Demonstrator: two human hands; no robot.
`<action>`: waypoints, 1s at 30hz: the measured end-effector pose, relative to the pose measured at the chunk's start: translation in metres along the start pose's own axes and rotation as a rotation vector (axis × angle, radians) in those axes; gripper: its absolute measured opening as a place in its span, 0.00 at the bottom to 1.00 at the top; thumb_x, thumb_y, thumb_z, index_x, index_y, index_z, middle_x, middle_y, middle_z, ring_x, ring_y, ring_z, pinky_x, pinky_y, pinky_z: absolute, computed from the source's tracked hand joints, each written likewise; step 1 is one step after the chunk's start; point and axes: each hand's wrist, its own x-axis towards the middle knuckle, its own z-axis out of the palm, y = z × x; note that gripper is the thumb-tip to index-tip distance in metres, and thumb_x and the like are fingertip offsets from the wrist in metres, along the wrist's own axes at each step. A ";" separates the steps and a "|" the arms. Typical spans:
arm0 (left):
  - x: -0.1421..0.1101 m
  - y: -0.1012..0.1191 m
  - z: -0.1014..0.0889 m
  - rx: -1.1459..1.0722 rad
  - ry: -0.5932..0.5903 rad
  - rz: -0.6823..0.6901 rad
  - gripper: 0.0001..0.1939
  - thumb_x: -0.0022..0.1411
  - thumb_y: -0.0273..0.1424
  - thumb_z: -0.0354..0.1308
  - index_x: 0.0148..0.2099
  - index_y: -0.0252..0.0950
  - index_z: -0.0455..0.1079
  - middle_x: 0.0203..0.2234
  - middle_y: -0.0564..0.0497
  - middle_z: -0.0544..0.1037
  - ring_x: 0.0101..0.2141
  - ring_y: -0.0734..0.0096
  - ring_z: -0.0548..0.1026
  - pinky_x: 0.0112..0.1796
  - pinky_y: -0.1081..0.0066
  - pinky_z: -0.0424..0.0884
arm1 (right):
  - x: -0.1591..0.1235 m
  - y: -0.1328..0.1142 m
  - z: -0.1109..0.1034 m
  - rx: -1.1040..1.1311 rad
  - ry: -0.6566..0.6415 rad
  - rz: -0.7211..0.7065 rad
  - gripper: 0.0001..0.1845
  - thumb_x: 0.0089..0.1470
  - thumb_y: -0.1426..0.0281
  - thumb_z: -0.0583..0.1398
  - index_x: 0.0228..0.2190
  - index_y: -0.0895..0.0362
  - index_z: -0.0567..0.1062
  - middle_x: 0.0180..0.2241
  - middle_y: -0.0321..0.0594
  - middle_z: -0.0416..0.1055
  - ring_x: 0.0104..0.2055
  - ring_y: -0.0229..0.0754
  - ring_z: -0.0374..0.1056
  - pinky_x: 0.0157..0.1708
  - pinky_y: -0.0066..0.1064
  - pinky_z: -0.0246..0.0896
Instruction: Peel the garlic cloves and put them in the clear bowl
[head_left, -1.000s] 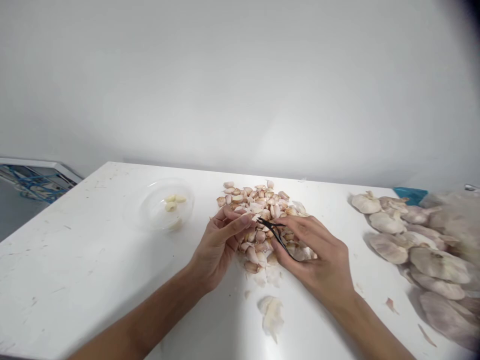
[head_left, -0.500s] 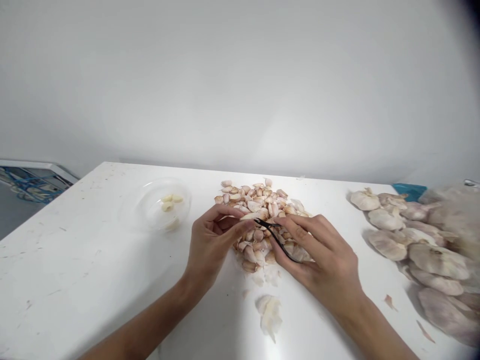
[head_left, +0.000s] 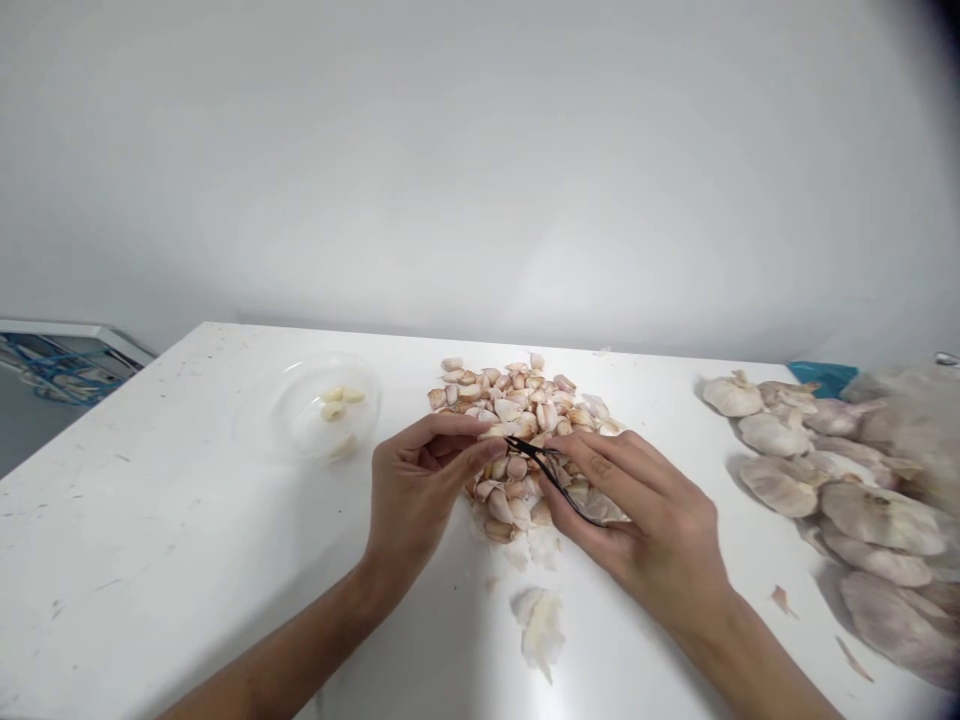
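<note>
Between thumb and fingers, my left hand (head_left: pixel 424 475) pinches a pale garlic clove (head_left: pixel 493 433) over the pile. My right hand (head_left: pixel 637 500) is closed around small black-handled nippers (head_left: pixel 551 470), whose tips meet the right end of that clove. Under both hands spreads a heap of unpeeled garlic cloves (head_left: pixel 517 395), partly covered by my fingers. To the left, a clear plastic bowl (head_left: pixel 281 410) holds several peeled cloves (head_left: pixel 334 408).
Whole garlic bulbs (head_left: pixel 776 435) lie in a group on the right, beside a clear plastic bag (head_left: pixel 922 420) and a blue packet (head_left: pixel 823 378). Papery skin (head_left: pixel 540 630) rests near the front of the white table (head_left: pixel 187 500). A wall stands behind.
The nippers' tips appear to have closed a little at the clove's end. My left hand has shifted slightly left; the rest looks the same.
</note>
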 end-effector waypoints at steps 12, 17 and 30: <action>0.002 0.001 0.000 -0.025 0.002 0.003 0.08 0.49 0.27 0.77 0.34 0.38 0.84 0.31 0.52 0.84 0.33 0.74 0.82 0.35 0.81 0.78 | 0.004 -0.002 -0.004 0.211 -0.058 0.177 0.14 0.58 0.76 0.67 0.46 0.52 0.81 0.43 0.37 0.81 0.41 0.40 0.76 0.37 0.31 0.74; 0.003 -0.001 0.000 -0.030 -0.011 -0.004 0.08 0.50 0.28 0.76 0.34 0.41 0.84 0.30 0.54 0.85 0.31 0.76 0.81 0.34 0.82 0.78 | 0.004 -0.002 -0.005 0.373 -0.121 0.362 0.17 0.58 0.72 0.67 0.48 0.44 0.82 0.42 0.32 0.81 0.39 0.38 0.76 0.33 0.28 0.72; 0.003 -0.003 -0.001 -0.064 -0.020 -0.019 0.08 0.50 0.28 0.76 0.34 0.42 0.84 0.30 0.55 0.85 0.31 0.78 0.82 0.35 0.83 0.78 | 0.008 -0.004 -0.006 0.489 -0.201 0.631 0.12 0.58 0.63 0.67 0.45 0.47 0.85 0.23 0.33 0.66 0.27 0.38 0.58 0.24 0.31 0.53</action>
